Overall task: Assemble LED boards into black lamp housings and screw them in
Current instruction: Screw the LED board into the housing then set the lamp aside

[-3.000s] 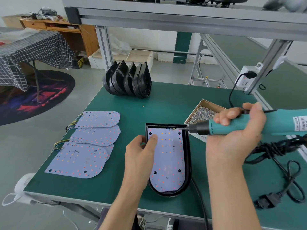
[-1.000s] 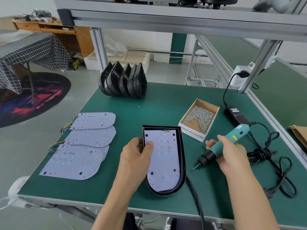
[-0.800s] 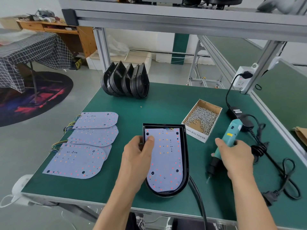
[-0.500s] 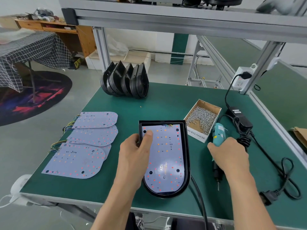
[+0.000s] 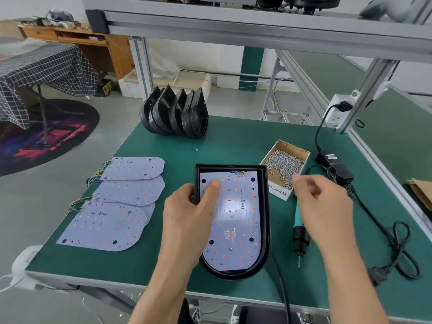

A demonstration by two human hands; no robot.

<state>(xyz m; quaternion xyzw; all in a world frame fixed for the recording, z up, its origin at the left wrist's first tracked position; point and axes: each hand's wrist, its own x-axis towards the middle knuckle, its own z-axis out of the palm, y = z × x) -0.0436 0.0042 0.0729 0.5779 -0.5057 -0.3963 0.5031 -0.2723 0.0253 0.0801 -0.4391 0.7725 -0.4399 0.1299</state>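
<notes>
- Two hands show above the green table (image 5: 233, 146), and your right hand (image 5: 325, 204) no longer holds the teal screwdriver (image 5: 300, 232); half a second ago it gripped that tool upright.
- The screwdriver now lies flat on the table just right of the housing, tip toward you, partly under your right wrist.
- Your right hand hovers beside the near corner of the screw box (image 5: 286, 169), fingers loosely bent and blurred; you hold nothing that shows.
- Your left hand (image 5: 187, 220) is where it was: thumb pressed flat on the LED board (image 5: 233, 220) near its top left corner, the other fingers curled round the left wall of the black housing (image 5: 266, 220).
- One board sits inside that one housing, in the middle of the table, its coloured wires at the far edge.
- At least four loose boards (image 5: 124, 199) lie overlapping on the left; the lower ones are partly covered.
- About four spare housings (image 5: 175, 113) stand on edge at the far side, packed together, so the count is unsure.
- One box of screws, one power adapter (image 5: 334, 164) with its cable to the right.
</notes>
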